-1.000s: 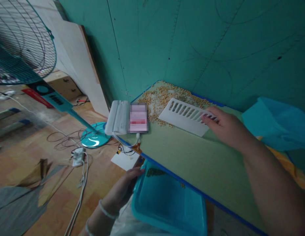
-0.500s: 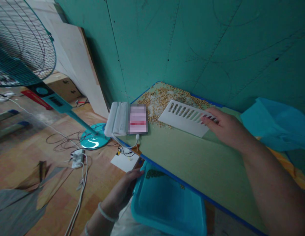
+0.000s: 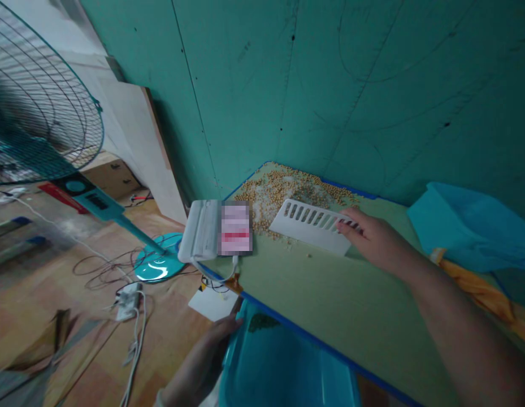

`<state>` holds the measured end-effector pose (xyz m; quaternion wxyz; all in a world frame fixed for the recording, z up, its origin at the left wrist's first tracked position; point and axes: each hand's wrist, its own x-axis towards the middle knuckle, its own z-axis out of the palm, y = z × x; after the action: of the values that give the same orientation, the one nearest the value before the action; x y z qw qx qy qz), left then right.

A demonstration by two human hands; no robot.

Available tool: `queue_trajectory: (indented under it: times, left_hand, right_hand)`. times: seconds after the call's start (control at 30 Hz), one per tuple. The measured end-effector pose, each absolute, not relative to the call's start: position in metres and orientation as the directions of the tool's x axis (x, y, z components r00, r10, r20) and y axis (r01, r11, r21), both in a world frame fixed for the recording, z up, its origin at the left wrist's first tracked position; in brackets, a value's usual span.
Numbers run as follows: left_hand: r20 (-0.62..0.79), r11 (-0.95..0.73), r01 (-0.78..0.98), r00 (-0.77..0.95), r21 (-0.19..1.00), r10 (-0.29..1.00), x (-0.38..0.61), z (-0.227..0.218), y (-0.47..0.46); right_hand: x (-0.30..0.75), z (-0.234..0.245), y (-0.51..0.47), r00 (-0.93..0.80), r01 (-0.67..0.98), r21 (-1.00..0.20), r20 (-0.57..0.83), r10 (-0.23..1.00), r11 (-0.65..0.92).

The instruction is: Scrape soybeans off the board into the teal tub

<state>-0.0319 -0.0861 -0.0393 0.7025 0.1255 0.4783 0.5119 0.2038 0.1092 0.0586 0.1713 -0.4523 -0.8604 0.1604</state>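
My right hand (image 3: 374, 237) grips the far right end of a white slotted plastic plate (image 3: 304, 233), fingers through or over its slots. The plate stands tilted on the green tabletop (image 3: 313, 294), its left end beside a spread of round tan beans (image 3: 270, 195). A lone bean (image 3: 308, 255) lies in front of it. Low on the left, my left hand (image 3: 209, 347) is closed at the rim of a blue plastic bin (image 3: 283, 367), held below the table's front edge. Small dark green grains (image 3: 262, 322) show inside the bin. Some left fingers are hidden.
A white device (image 3: 198, 229) and a phone with a blurred screen (image 3: 235, 229) sit at the table's left edge, a cable hanging there. A standing fan (image 3: 96, 195) and cords (image 3: 137, 350) are on the left. A blue container (image 3: 465, 226) and orange cloth (image 3: 482, 288) lie right.
The view has tilted upward, so everything sits lower in the picture. A loose bean now shows in front of the plate. Both hands keep their holds.
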Motion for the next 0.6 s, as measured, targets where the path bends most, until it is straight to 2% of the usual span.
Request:
queue_trajectory:
  times: [0.07,0.13,0.27,0.37,0.5,0.6]
  left_hand:
    - [-0.521,0.441,-0.53,-0.001,0.725,0.854,-0.031,-0.044,-0.082]
    - [-0.519,0.459,-0.506,0.026,0.73,0.854,-0.032,-0.052,-0.077]
    - [-0.524,0.488,-0.483,0.069,0.727,0.849,-0.038,-0.066,-0.075]
    - [-0.522,0.502,-0.463,0.095,0.73,0.848,-0.043,-0.072,-0.075]
    - [-0.528,0.524,-0.444,0.127,0.727,0.84,-0.046,-0.078,-0.07]
    - [-0.535,0.538,-0.441,0.144,0.718,0.833,-0.045,-0.08,-0.066]
  right_hand:
    - [0.206,0.058,0.11,-0.528,0.724,-0.436,0.149,0.836,0.535]
    - [0.211,0.06,0.113,-0.501,0.727,-0.476,0.125,0.857,0.495]
    - [0.23,0.069,0.123,-0.385,0.677,-0.67,0.028,0.923,0.303]
    - [0.246,0.075,0.13,-0.334,0.628,-0.756,-0.046,0.942,0.186]
    - [0.263,0.072,0.137,-0.307,0.621,-0.775,-0.101,0.946,0.118]
    - [0.27,0.065,0.141,-0.362,0.684,-0.674,0.02,0.932,0.28]
